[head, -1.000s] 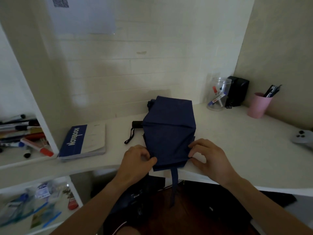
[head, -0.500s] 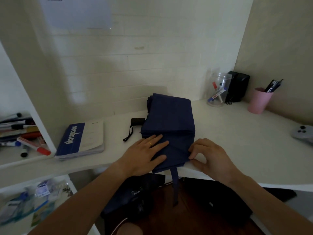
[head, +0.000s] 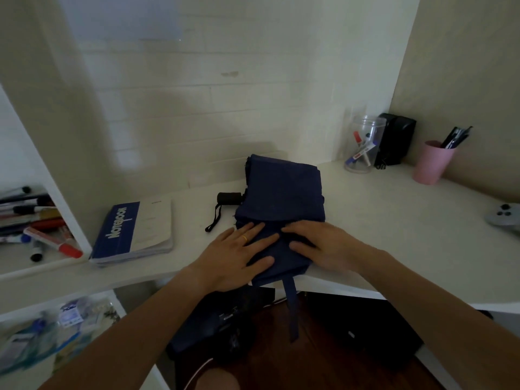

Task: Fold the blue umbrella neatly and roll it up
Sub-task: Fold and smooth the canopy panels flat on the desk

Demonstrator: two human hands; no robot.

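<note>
The blue umbrella (head: 281,192) lies folded flat on the white desk (head: 380,220), its fabric stacked in a rough rectangle. Its black handle (head: 229,198) with a wrist loop sticks out to the left. A blue strap (head: 291,308) hangs over the desk's front edge. My left hand (head: 236,254) lies flat on the near left part of the fabric, fingers spread, a ring on one finger. My right hand (head: 323,244) presses palm down on the near right part, fingers pointing left toward the other hand.
A blue notebook (head: 135,232) lies left of the umbrella. At the back right stand a clear jar of markers (head: 363,147), a black box (head: 395,142) and a pink cup of pens (head: 432,161). A grey controller (head: 506,216) sits far right. Shelves with markers (head: 36,220) are at left.
My right hand let go of the fabric's right edge and moved left onto the umbrella, flat. My left hand, flat since half a second ago, stays pressed on the fabric.
</note>
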